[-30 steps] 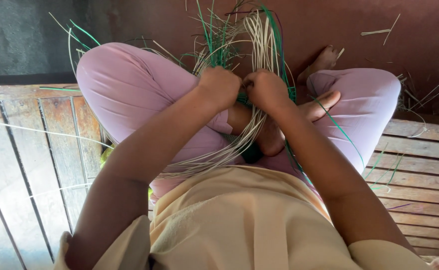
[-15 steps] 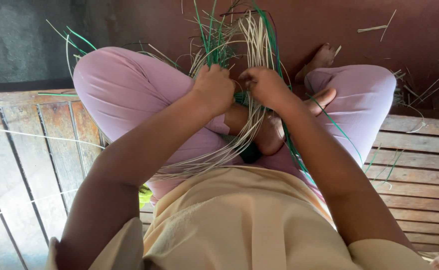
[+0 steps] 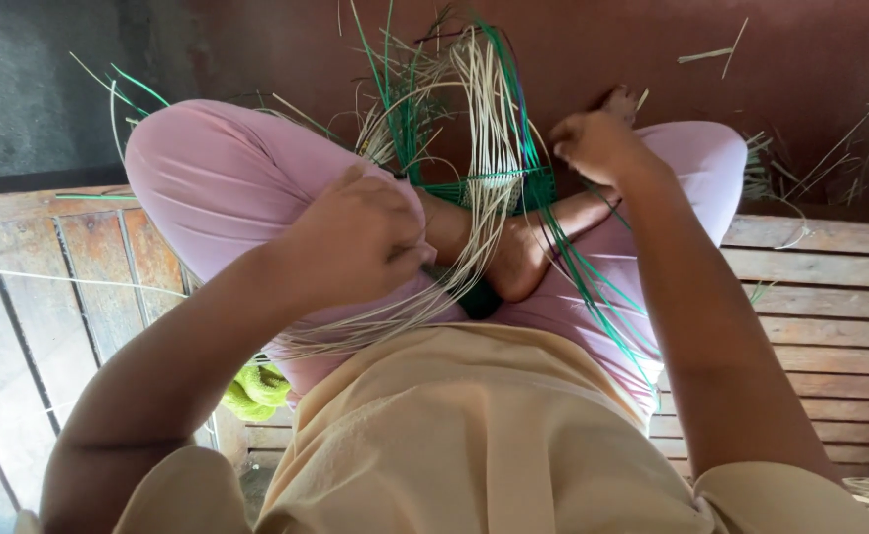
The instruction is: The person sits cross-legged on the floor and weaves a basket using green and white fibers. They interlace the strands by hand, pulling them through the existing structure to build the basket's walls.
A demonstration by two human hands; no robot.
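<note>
A half-woven piece of pale cane and green strips [image 3: 484, 183] rests in my lap between crossed legs in pink trousers. Its loose ends fan upward and sideways. My left hand [image 3: 360, 237] is closed around the pale cane strands at the left of the weave. My right hand [image 3: 597, 143] is fisted at the right, pulling on thin green strips [image 3: 578, 262] that run down across my right thigh. My bare foot [image 3: 518, 257] lies under the weave.
I sit on a wooden slatted platform [image 3: 820, 297] with gaps between the planks. A dark red floor [image 3: 652, 44] with scattered cane scraps lies ahead. A lime-green bundle [image 3: 256, 391] sits beside my left hip. More loose strips [image 3: 850, 133] lie at the right.
My hands were together at the middle of the weave. They have drawn apart: the left down and leftward with pale strands, the right up and rightward with green strips.
</note>
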